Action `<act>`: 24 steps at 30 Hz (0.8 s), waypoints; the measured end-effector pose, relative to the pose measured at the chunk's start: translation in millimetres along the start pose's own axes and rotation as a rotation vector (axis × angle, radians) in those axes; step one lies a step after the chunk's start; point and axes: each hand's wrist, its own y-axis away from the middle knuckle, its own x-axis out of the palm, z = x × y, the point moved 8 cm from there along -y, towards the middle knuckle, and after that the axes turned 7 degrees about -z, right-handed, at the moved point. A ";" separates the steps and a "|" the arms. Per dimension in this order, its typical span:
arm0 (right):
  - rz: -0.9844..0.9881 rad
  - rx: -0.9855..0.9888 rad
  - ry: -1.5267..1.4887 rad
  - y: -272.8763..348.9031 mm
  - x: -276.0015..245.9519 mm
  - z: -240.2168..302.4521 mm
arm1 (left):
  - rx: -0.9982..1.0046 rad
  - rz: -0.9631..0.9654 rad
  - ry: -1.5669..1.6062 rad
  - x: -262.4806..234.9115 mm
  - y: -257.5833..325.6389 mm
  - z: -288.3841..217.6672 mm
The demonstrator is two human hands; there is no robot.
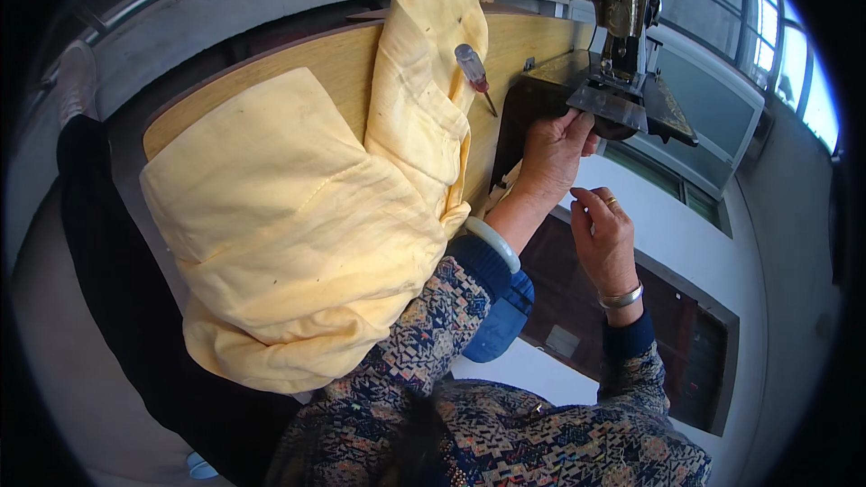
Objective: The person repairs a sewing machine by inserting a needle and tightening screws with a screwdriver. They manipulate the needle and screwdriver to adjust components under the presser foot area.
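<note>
A black sewing machine with gold ornament point(622, 0) stands at the upper right. My left hand point(552, 158) reaches to the near edge of its bed, just below the metal plate point(609, 104) under the needle. Its thumb and fingertips are pressed together there; what they pinch is hidden. Lower and to the right, my right hand point(606, 243) is raised in the air, apart from the machine. Its fingers are curled in toward the thumb, and anything between them is too small to make out.
Pale yellow cloth point(271, 207) lies bunched over the wooden table point(334, 59) and across my left side. A screwdriver with a clear handle point(469, 65) rests on the cloth, its tip over the wood. Windows point(785, 45) stand beyond the machine.
</note>
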 end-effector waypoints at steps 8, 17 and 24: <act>0.180 0.300 -0.326 61.5 67.2 -43.4 | -0.047 -0.031 -0.094 -3.2 2.6 -1.4; 0.004 0.661 -0.501 100.8 109.0 -117.2 | -0.042 0.010 -0.130 -4.1 2.8 -3.6; 0.149 0.175 0.049 70.9 165.7 -138.0 | -0.121 -0.022 -0.097 -5.7 3.6 -0.2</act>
